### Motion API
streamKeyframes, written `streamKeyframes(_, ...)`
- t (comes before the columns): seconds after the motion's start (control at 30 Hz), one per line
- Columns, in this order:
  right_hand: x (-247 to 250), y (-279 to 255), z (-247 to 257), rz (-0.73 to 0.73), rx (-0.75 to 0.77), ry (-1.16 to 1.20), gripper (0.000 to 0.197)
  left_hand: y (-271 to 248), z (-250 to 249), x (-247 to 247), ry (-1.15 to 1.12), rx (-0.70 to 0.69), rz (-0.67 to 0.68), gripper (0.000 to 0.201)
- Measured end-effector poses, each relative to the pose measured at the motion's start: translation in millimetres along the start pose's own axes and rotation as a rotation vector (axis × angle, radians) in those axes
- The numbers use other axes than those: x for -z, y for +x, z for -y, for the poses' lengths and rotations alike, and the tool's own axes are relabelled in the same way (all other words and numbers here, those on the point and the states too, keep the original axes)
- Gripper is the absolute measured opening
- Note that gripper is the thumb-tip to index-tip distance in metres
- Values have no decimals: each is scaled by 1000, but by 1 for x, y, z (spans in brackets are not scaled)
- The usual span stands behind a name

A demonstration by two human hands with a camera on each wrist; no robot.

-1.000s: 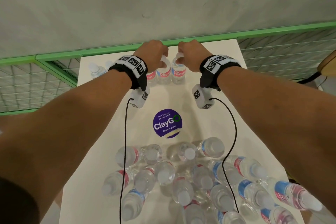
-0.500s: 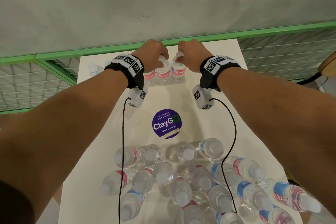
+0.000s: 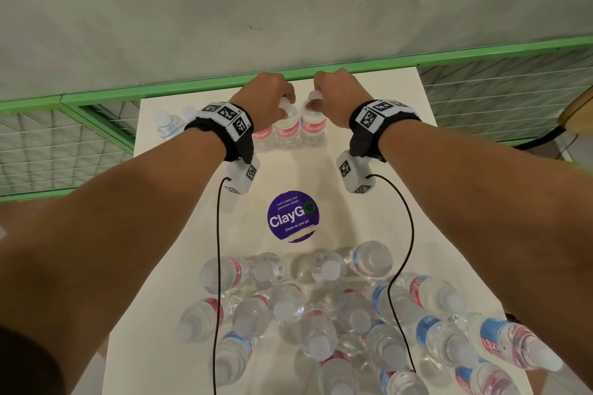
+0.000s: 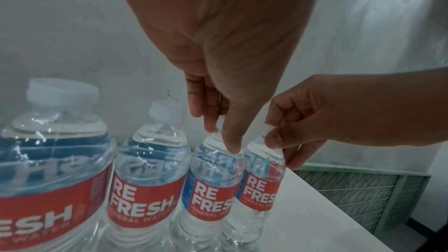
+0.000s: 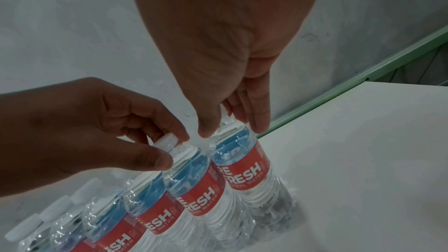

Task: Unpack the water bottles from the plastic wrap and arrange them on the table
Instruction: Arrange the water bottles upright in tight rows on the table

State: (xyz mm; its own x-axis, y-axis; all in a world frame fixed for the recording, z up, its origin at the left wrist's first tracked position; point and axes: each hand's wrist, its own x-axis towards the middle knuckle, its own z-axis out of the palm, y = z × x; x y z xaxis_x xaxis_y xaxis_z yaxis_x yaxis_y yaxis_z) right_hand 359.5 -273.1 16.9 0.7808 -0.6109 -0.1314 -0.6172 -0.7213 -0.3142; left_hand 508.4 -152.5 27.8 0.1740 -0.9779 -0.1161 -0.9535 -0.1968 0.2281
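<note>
At the far end of the white table, hard against the green rail, a row of upright bottles stands shoulder to shoulder, red labels facing the person. Near end: big cluster of bottles in the plastic wrap, which barely shows, some tipped outward, well apart from the row, round purple sticker between them. Left hand pinches the neck of the second-last bottle from above, thumb and fingers curled round the cap. Right hand pinches the cap of the end bottle the same way. The two bottles touch; both long axes vertical, directly below the hands. Likely setting step, release next. Open table lies right of the end bottle, so the row can grow that way; far edge and rail are just behind, so no room to push back. Each hand is nearest its own bottle.
</note>
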Motion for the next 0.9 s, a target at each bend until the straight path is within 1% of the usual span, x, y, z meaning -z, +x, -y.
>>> streamKeyframes(0.33, -1, -4, -1, 0, -12, 75, 38, -3, -1, 0, 16, 5, -3, 27)
streamKeyframes(0.43, -2, -5, -2, 4, -17, 83, 40, -4, -3, 1, 17, 27, 12, 30)
streamKeyframes(0.5, -3, -6, -2, 0, -19, 90, 44, -5, -3, 1, 13, 49, 23, 36)
streamKeyframes(0.63, 0, -10, -2, -16, -19, 80, 54, -6, -7, 3, 6, 88, 24, 54)
streamKeyframes(0.73, 8, -16, 0, -39, -23, 63, 62, -14, -13, 7, 24, 79, -34, 63)
streamKeyframes(0.8, 16, -25, 0, -68, -28, 38, 63, -23, -20, 13, 13, 75, -98, 62)
streamKeyframes(0.87, 26, -36, 0, -118, -21, 14, 62, -33, -30, 21, -22, 80, -146, 53)
streamKeyframes(0.9, 32, -44, 0, -149, -7, 15, 61, -39, -36, 27, -37, 82, -147, 46)
